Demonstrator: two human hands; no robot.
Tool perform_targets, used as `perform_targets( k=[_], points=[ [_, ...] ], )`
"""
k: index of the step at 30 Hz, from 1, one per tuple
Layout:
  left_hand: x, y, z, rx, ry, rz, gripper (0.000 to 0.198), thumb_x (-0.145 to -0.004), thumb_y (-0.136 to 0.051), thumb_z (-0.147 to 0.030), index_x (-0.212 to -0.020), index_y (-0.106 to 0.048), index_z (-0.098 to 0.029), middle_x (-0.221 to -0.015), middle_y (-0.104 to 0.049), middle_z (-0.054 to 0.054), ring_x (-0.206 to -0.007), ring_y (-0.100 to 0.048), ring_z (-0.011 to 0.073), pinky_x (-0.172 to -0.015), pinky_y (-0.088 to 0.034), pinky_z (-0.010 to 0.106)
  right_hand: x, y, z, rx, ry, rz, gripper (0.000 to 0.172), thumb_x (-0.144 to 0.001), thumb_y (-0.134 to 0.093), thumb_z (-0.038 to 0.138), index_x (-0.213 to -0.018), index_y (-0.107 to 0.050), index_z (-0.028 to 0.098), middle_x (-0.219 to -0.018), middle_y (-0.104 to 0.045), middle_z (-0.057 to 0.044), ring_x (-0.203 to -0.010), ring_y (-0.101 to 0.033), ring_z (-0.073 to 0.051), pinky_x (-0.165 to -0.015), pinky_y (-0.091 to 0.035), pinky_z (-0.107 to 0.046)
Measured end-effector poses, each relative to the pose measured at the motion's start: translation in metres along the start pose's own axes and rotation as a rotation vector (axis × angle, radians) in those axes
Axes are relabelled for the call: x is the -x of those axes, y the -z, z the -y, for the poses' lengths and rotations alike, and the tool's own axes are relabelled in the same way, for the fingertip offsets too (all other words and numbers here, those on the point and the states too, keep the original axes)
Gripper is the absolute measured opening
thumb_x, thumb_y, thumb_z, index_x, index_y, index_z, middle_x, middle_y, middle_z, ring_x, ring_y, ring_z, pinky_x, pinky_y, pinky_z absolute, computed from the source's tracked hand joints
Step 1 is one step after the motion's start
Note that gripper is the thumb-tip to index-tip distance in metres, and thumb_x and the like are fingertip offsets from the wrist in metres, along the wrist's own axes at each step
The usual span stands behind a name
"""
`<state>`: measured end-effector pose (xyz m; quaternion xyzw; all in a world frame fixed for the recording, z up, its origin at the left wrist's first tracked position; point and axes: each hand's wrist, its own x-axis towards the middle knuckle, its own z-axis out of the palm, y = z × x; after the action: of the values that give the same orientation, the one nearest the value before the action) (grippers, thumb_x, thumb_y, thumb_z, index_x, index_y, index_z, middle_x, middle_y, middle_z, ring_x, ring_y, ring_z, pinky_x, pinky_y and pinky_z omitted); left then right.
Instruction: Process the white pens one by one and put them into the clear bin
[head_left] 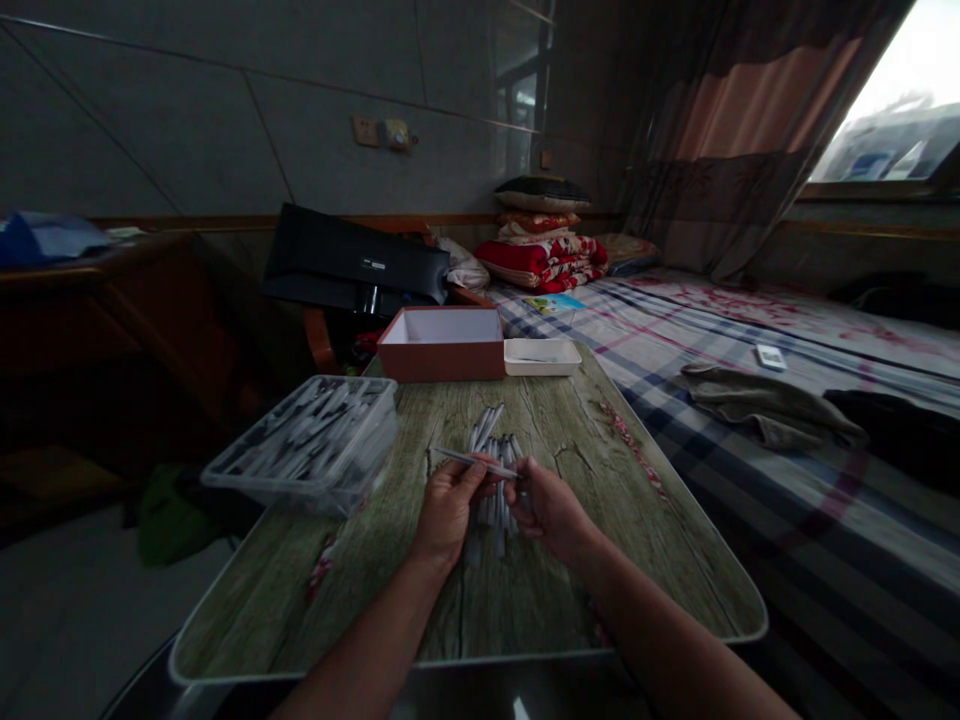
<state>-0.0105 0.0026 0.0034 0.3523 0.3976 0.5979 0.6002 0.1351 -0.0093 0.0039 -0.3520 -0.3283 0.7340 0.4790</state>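
Observation:
Both my hands meet over a wood-patterned table [525, 590]. My left hand [448, 510] is closed, pinching a thin grey pen [469, 460] that lies crosswise. My right hand [547, 508] is closed too, gripping the same pen at its right end. Under and beyond my hands lies a loose pile of similar grey pens [491, 440] on the tabletop.
A clear plastic bin [311, 445] with several pens stands at the table's left. At the far edge sit an open red-brown box [442, 345] and a small white tray [541, 357]. A bed with a checked sheet [750, 330] runs along the right. A dark monitor [352, 262] leans behind.

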Motion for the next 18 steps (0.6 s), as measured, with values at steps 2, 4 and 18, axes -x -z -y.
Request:
perform_targets(
  k=[2, 4, 18],
  points=[
    [0.0008, -0.0005, -0.0002, -0.021, -0.008, -0.001, 0.024, -0.067, -0.076, -0.033, -0.081, -0.070, -0.014, -0.076, -0.072, 0.003, -0.068, -0.067, 0.0145, -0.062, -0.053, 0.023, 0.0001, -0.0005, -0.0005, 0.055, -0.027, -0.021, 0.045, -0.075, -0.056, 0.063, -0.075, -0.047, 0.019, -0.050, -0.044, 0.008, -0.035, -0.027, -0.004, -0.032, -0.014, -0.016],
    [0.0007, -0.0006, -0.0013, -0.023, -0.015, -0.020, 0.025, -0.067, -0.076, -0.034, -0.081, -0.070, -0.014, -0.075, -0.072, 0.003, -0.068, -0.067, 0.0144, -0.061, -0.053, 0.023, 0.0003, -0.0010, -0.0013, 0.094, -0.017, -0.032, 0.044, -0.074, -0.061, 0.059, -0.068, -0.044, 0.019, -0.046, -0.037, 0.009, -0.035, -0.025, -0.003, -0.033, -0.015, -0.016],
    [0.0003, 0.0040, -0.0056, 0.006, -0.117, -0.040, 0.026, -0.072, -0.070, -0.033, -0.090, -0.060, -0.017, -0.073, -0.069, 0.001, -0.061, -0.062, 0.0112, -0.056, -0.049, 0.020, 0.0044, 0.0010, 0.0027, -0.023, -0.154, 0.112, 0.020, -0.075, -0.063, 0.033, -0.081, -0.050, 0.018, -0.055, -0.047, 0.007, -0.036, -0.031, -0.004, -0.032, -0.013, -0.015]
  ],
)
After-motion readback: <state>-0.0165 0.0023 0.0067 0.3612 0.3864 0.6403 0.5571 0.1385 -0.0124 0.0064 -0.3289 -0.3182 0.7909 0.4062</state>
